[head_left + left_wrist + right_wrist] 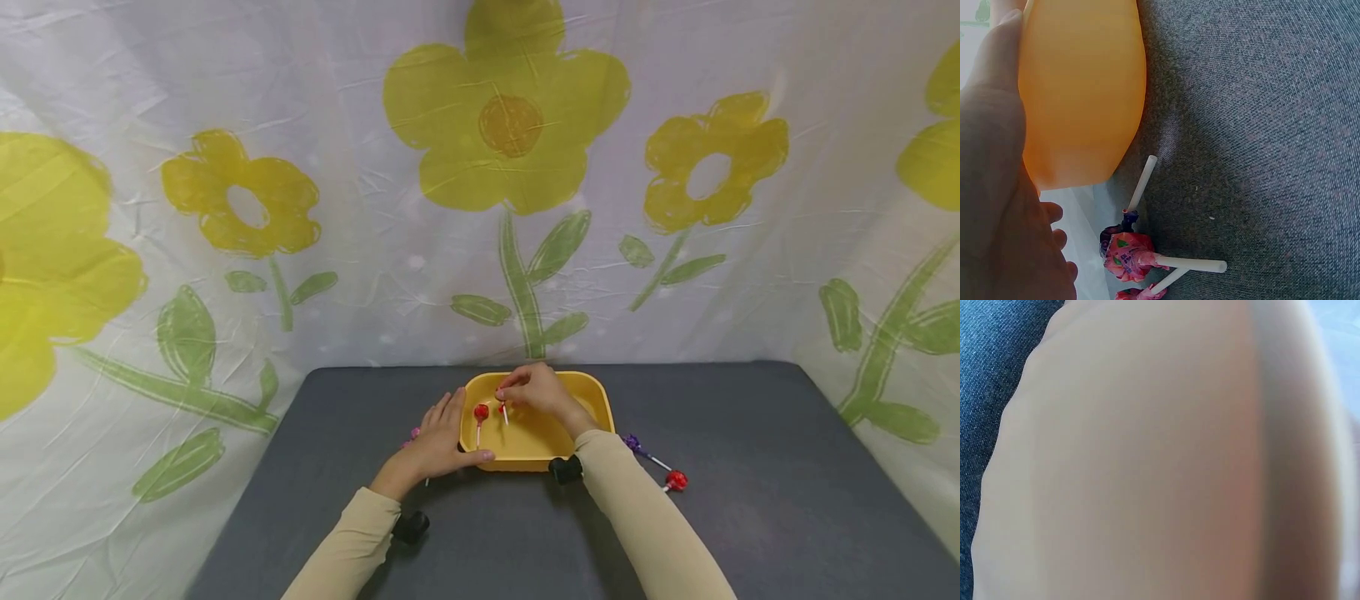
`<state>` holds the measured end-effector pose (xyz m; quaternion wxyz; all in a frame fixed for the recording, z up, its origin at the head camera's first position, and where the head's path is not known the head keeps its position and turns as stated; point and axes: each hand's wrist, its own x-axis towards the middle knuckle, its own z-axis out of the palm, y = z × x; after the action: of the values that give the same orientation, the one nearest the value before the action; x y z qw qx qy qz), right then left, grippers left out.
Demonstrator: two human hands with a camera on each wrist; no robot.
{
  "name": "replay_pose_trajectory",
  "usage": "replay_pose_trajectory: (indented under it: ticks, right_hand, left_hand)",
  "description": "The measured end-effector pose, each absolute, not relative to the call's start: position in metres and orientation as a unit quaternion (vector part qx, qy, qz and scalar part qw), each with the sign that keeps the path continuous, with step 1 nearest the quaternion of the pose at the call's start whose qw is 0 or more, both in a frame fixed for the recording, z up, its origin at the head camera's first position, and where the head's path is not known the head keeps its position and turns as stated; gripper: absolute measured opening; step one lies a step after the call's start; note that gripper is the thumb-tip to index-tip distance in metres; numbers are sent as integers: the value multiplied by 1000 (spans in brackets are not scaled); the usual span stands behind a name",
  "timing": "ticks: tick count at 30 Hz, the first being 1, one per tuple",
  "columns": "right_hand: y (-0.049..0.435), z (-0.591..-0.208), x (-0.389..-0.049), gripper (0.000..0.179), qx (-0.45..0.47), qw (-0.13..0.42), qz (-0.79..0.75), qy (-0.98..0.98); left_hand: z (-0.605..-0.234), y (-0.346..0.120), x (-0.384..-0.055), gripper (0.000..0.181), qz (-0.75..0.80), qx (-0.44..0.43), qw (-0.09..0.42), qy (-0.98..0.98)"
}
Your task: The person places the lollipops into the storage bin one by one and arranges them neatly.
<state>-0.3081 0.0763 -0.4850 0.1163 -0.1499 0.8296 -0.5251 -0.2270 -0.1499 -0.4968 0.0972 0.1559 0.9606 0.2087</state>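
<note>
In the head view a yellow plastic tray stands on the dark table. My left hand rests against its left side, fingers straight, thumb along the front rim. The left wrist view shows the tray's outer wall beside that hand. Over the tray, my right hand pinches a red lollipop with thumb and fingertips; its head is partly hidden. Another red lollipop lies inside the tray, near the left wall. The right wrist view is mostly blocked by a beige sleeve.
Pink lollipops and a dark-wrapped one lie left of the tray, partly behind the left hand. On the right are a purple lollipop and a red one, near the right sleeve. A flowered cloth hangs behind the table.
</note>
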Motion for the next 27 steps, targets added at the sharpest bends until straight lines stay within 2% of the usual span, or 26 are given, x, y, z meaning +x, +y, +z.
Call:
replay_pose_trajectory:
  ticks: [18, 27]
  right_hand:
    - [77, -463, -314, 26, -140, 136, -517, 834]
    - [69, -467, -323, 23, -141, 129, -506, 841]
  left_hand:
    - [-501, -151, -228, 126, 208, 166, 88, 960]
    - [-501, -151, -229, 127, 209, 173, 77, 959]
